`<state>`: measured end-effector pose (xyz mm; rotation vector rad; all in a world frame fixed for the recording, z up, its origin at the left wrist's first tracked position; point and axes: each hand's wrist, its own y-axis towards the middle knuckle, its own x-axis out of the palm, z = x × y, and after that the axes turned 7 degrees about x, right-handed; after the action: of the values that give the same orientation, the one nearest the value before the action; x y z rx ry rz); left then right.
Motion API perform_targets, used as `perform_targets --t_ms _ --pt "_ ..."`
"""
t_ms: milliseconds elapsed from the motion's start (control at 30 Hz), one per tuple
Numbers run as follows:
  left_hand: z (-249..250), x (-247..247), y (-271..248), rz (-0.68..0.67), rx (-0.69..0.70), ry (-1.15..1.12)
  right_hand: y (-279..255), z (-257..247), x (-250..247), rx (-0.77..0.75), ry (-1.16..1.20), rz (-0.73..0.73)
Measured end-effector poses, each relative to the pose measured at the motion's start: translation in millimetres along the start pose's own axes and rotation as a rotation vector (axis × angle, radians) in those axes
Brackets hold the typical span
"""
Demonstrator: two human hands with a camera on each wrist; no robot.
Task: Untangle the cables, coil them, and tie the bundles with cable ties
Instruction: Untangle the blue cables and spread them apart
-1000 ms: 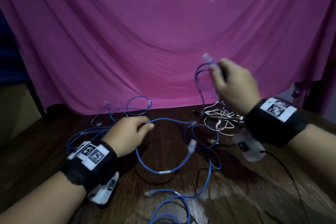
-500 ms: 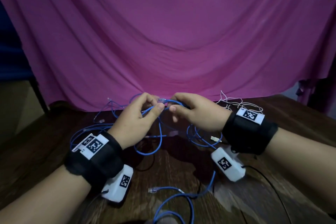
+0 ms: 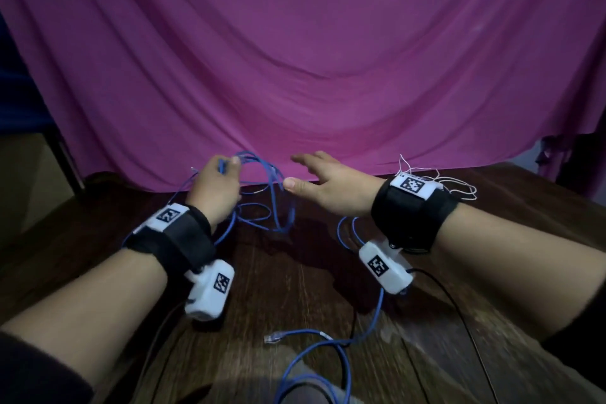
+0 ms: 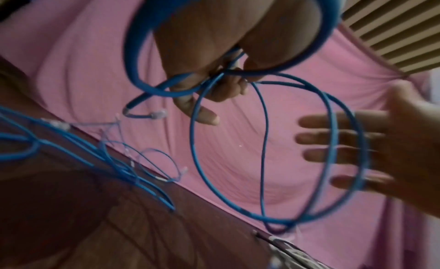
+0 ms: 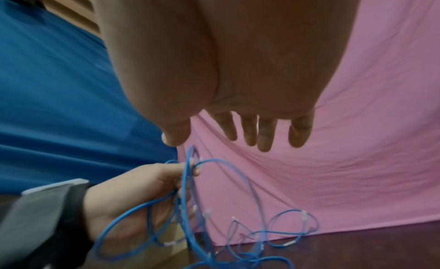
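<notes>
Now, from the head view, your left hand (image 3: 214,188) pinches several loops of the blue cable (image 3: 273,193) between thumb and fingers, raised above the table (image 3: 295,272), while your right hand (image 3: 323,185) hovers spread just beside the hanging loops, holding nothing. Feed the next length with that free hand and lay it over the pinch so each loop matches the last; I judge the loose tail (image 3: 328,343) trailing near you may snag. The white wires (image 3: 455,184) beyond your right wrist are partly hidden by the wristband.

From the left wrist, the loops (image 4: 273,150) hang below your pinching fingers (image 4: 202,113), and the spread right hand (image 4: 371,150) sits behind them; whether it touches them is unclear through the blur.

From the right wrist, your straight fingers (image 5: 264,135) float above the bundle (image 5: 190,179). No ties show anywhere.
</notes>
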<state>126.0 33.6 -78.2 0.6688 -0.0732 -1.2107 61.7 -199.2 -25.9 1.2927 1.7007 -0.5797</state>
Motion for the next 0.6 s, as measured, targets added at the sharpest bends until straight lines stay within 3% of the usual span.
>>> perform_targets --t_ms 67,133,200,300,367,500,600 --pt "-14 -15 26 0.051 -0.071 0.116 -1 11 -3 -0.012 -0.035 -0.025" --pt "-25 -23 42 0.02 -0.161 0.087 -5 22 -5 -0.007 -0.108 -0.155" --pt "-39 -29 48 -0.06 -0.296 0.009 -12 34 -5 -0.008 -0.145 -0.284" --pt "-62 -40 48 -0.246 -0.445 0.002 -24 48 -1 -0.021 -0.193 -0.361" --pt "-68 -47 45 -0.269 -0.375 -0.033 -31 55 1 -0.039 -0.211 -0.388" --pt "-64 -53 30 -0.101 -0.289 0.128 -44 64 3 -0.058 -0.219 -0.41" --pt "-45 -47 4 -0.229 -0.107 0.177 -56 66 2 -0.042 -0.126 -0.437"
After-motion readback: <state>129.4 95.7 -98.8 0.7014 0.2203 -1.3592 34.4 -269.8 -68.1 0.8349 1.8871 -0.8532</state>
